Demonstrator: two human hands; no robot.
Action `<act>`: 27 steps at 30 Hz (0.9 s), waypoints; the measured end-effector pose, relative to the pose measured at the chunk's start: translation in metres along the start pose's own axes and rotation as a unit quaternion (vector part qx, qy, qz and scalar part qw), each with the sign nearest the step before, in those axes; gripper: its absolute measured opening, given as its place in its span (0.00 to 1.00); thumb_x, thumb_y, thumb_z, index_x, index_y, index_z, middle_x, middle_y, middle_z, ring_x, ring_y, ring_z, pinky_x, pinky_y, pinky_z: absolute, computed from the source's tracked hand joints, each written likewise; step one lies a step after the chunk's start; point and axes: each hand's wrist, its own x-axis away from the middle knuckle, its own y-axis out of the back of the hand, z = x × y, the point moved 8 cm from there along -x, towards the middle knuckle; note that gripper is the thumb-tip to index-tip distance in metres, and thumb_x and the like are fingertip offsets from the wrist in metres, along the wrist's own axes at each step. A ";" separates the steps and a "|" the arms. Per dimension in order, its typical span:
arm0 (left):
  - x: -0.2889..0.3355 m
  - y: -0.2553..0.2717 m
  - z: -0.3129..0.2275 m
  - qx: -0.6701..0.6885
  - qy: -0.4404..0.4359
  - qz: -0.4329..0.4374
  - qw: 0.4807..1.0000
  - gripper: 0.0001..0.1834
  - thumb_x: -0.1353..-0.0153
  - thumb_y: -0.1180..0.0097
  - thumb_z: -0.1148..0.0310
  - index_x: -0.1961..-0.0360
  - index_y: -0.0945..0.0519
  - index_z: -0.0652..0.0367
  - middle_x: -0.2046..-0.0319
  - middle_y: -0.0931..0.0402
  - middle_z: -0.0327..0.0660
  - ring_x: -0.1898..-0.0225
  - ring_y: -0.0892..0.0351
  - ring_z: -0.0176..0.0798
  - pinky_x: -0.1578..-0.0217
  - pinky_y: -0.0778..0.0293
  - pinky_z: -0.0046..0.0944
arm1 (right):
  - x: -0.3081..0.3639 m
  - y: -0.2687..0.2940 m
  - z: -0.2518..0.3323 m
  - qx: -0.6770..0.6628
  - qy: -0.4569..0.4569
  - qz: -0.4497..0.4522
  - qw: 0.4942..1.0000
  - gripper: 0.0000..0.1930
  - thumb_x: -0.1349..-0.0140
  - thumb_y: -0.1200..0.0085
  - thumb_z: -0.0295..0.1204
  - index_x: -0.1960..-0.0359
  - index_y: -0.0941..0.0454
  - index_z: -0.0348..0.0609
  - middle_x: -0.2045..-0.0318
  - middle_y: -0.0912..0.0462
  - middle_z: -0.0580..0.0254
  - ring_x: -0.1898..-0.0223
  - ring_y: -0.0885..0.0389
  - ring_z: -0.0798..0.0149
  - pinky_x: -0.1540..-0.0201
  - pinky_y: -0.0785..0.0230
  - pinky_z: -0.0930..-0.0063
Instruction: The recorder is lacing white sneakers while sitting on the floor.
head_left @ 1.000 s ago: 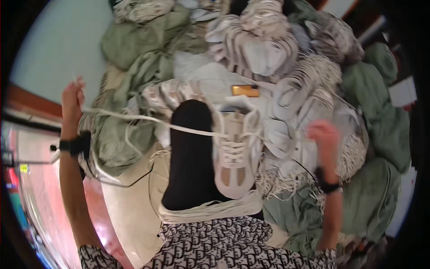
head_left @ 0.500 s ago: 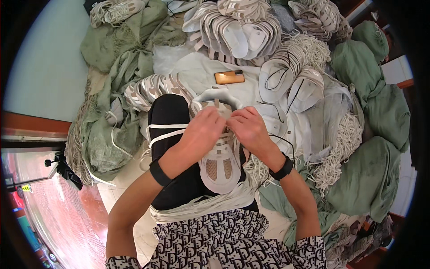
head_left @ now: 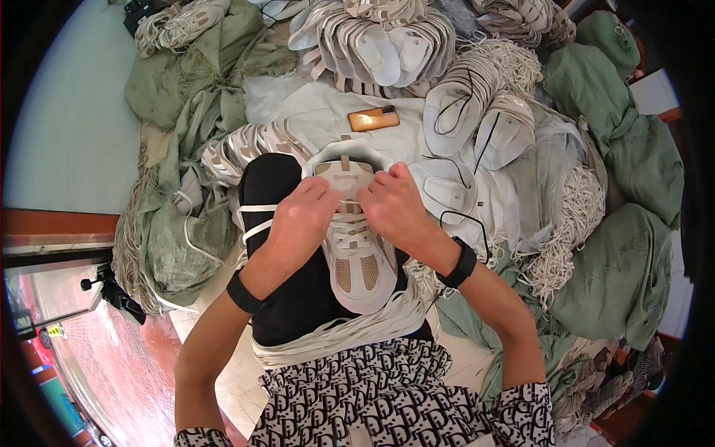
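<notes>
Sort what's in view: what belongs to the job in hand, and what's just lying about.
Job in hand:
Beige-and-white sneaker
Shoelaces, pinched by the left hand and right hand
Off-white lace bundle, probably
Stacked shoe uppers, probably; they look matching

Apparently just lying about:
Orange phone
Green cloth bundles

Held left hand and right hand near each other with fingers pinched in.

Pointed the curled fingertips inward with a narrow gap between, and showed the backs of both hands uppermost; held left wrist and right wrist nearly straight, slanted left forearm and right forearm toward the middle, and bent both elbows out wide.
</notes>
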 end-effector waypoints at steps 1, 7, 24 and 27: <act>0.000 0.000 0.000 0.001 -0.001 0.001 1.000 0.13 0.61 0.46 0.80 0.69 0.25 0.63 0.75 0.27 0.44 0.67 0.25 0.44 0.68 0.27 0.37 | 0.000 0.000 0.001 0.027 -0.004 0.003 1.000 0.04 0.62 0.50 0.25 0.87 0.33 0.44 0.88 0.34 0.66 0.78 0.34 0.65 0.67 0.44 0.71; 0.003 0.000 0.009 0.032 0.036 0.010 0.999 0.11 0.60 0.46 0.81 0.70 0.25 0.62 0.75 0.27 0.43 0.68 0.26 0.45 0.70 0.27 0.38 | -0.004 -0.009 0.002 -0.009 0.024 0.027 0.999 0.03 0.63 0.49 0.25 0.87 0.31 0.44 0.88 0.32 0.68 0.77 0.32 0.66 0.66 0.43 0.70; 0.000 -0.010 0.009 -0.053 -0.013 0.031 0.998 0.06 0.63 0.48 0.77 0.79 0.29 0.58 0.80 0.33 0.39 0.70 0.29 0.40 0.75 0.29 0.35 | -0.012 -0.020 -0.013 -0.225 0.028 0.047 0.973 0.05 0.64 0.43 0.25 0.84 0.26 0.47 0.82 0.26 0.71 0.70 0.28 0.69 0.62 0.43 0.73; -0.002 -0.015 0.009 -0.073 -0.017 0.060 0.995 0.06 0.62 0.48 0.77 0.79 0.29 0.58 0.80 0.34 0.39 0.71 0.29 0.40 0.74 0.28 0.34 | -0.010 -0.014 -0.017 -0.254 -0.005 0.009 0.967 0.05 0.62 0.43 0.24 0.82 0.26 0.46 0.82 0.26 0.69 0.70 0.28 0.68 0.62 0.43 0.72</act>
